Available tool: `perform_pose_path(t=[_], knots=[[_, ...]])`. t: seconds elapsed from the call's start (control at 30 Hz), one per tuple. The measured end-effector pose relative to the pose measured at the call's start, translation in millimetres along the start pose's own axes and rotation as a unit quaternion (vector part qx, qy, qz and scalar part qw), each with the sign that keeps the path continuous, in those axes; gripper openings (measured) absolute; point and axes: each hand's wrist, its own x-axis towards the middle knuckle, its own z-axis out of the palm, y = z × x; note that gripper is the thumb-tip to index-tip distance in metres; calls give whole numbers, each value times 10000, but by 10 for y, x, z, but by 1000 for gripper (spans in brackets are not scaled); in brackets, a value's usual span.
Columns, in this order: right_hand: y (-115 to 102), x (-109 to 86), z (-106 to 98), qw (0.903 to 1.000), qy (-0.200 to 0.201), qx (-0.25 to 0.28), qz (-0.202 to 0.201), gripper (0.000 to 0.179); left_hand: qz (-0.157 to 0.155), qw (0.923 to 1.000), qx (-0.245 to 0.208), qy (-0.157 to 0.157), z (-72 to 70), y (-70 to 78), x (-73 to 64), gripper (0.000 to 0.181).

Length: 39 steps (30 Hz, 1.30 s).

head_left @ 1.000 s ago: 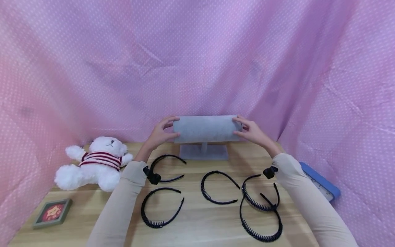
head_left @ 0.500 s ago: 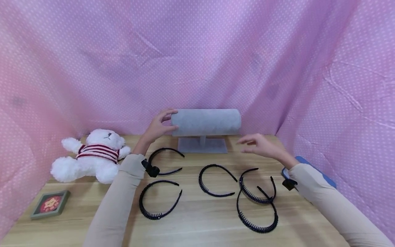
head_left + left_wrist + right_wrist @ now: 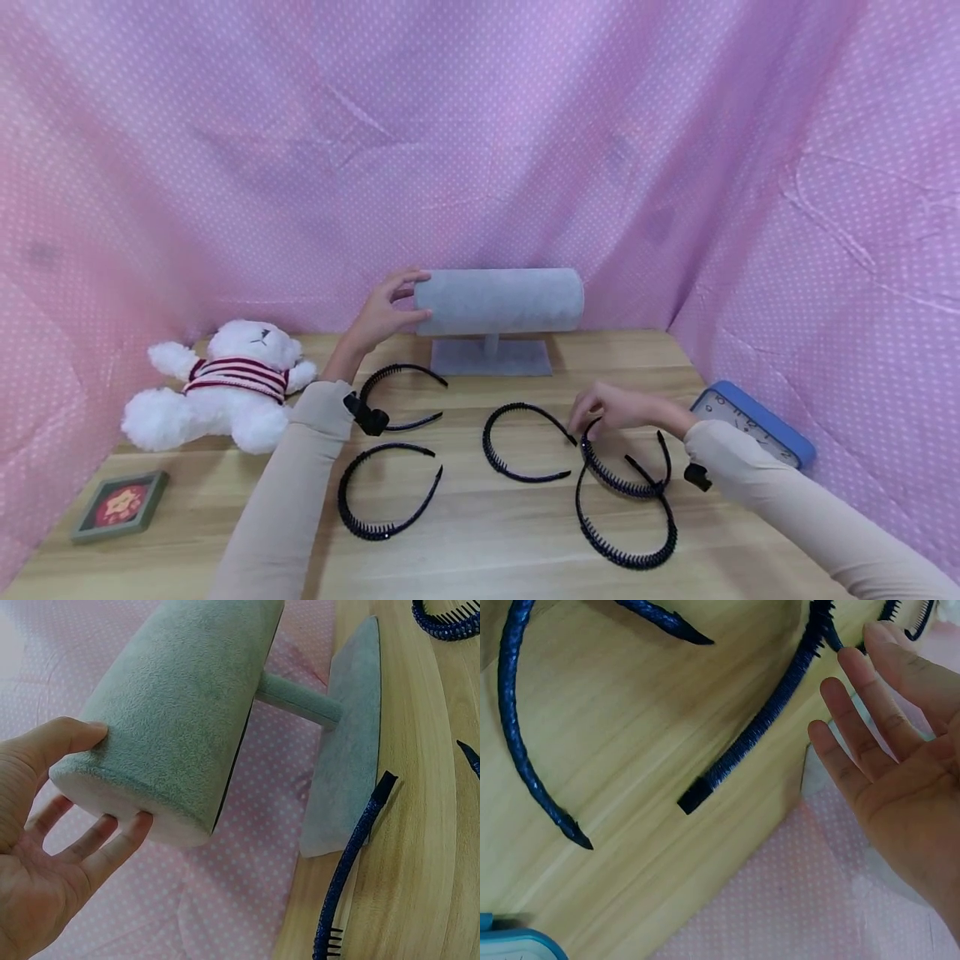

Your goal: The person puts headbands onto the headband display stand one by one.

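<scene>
My left hand holds the left end of a grey padded headband stand, a horizontal cylinder on a post and flat base. In the left wrist view, the thumb lies on the fabric side and the fingertips touch the round end face. My right hand is low over the table at the upper end of a black toothed headband. In the right wrist view its fingers are spread and loosely bent, beside a headband. Another headband overlaps that one in front.
More headbands lie around: one in the middle, one front left, one behind it. A white teddy bear and small frame are at left. A blue clock leans at right. Pink dotted cloth encloses the table.
My right hand has let go of the stand's right end and come down and nearer to the overlapping headbands. My left hand has stayed on the left end.
</scene>
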Motion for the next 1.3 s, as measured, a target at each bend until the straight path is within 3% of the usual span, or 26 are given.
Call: perform_pose_path(t=[0.4, 0.6, 0.93, 1.2, 1.3], knots=[[140, 24, 66, 9992, -387, -27, 136, 33, 113, 9998, 135, 35, -6, -17, -53, 64], [224, -4, 76, 9997, -173, 111, 165, 28, 111, 9999, 92, 20, -3, -23, -41, 65], [228, -36, 87, 9999, 121, -87, 58, 24, 168, 9998, 132, -10, -15, -2, -33, 61], [168, -111, -84, 9999, -115, -101, 75, 27, 216, 9997, 149, -4, -2, -18, -31, 62], [76, -142, -180, 9994, -212, -72, 278, 26, 183, 9997, 160, -17, -11, -22, -32, 61]])
